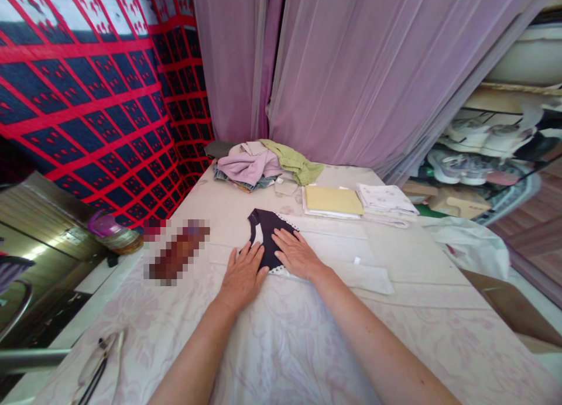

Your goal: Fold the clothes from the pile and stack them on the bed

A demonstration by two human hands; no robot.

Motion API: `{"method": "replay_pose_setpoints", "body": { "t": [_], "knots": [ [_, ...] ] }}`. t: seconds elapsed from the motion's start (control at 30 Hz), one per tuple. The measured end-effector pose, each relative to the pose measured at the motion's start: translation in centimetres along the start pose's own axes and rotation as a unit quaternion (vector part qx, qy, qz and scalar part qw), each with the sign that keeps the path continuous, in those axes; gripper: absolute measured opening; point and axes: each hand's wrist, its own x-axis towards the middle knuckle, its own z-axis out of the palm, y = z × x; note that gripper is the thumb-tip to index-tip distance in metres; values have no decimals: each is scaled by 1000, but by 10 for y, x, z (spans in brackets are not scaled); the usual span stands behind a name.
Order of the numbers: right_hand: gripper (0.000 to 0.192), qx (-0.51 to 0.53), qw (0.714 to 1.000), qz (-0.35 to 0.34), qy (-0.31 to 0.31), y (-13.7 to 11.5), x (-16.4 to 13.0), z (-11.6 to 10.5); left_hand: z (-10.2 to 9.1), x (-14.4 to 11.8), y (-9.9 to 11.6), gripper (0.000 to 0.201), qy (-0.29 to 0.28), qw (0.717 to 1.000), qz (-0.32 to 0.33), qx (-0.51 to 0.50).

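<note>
Head view: fingers flat and slightly spread on both hands, clamped on nothing, pressing down. Left hand (243, 274) palm-down, fingertips touching the near left edge of the dark garment (267, 238). Right hand (297, 253) palm-down just beside it, fingers over the garment's right edge and white-dotted trim, heel resting on the pale cloth (342, 258) spread beneath. Dark garment lying flat on the bed (281, 346), near the middle, a little way ahead of the forearms.

Outward from there: folded yellow cloth (332, 200) and folded white printed cloth (384, 198) side by side beyond, well apart from the hands; loose heap of clothes (263, 165) in pink, green and denim farther back against the purple curtain (351, 71). Pixelated patch to the left of the left hand, contents not tellable. Scissors (100, 364) at the near left edge of the bed. Purple-lidded jar (109, 232) on the ledge to the left. Shoes (465, 153) on a shelf at right.

Likely trouble, as a judgement: soft, yielding bed under a small slippery piece, so pressing or sliding with flat palms could bunch the pale cloth below and drag the garment askew, wrinkling rather than smoothing. Trim could fold under the right fingers. Scissors close to the left elbow, easily knocked off the edge or leaned on.

Writing, brands, labels: none readable; small white tag on the pale cloth too small to make out.
</note>
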Motion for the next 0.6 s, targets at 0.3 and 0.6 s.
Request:
{"method": "replay_pose_setpoints", "body": {
  "t": [0.3,0.6],
  "knots": [
    [56,4,998,19,58,-25,-1,-5,-5,3,-16,38,93,993,-60,-32],
    [53,32,997,64,27,-33,-1,-1,-16,2,-53,29,140,979,-92,-117]
  ]
}}
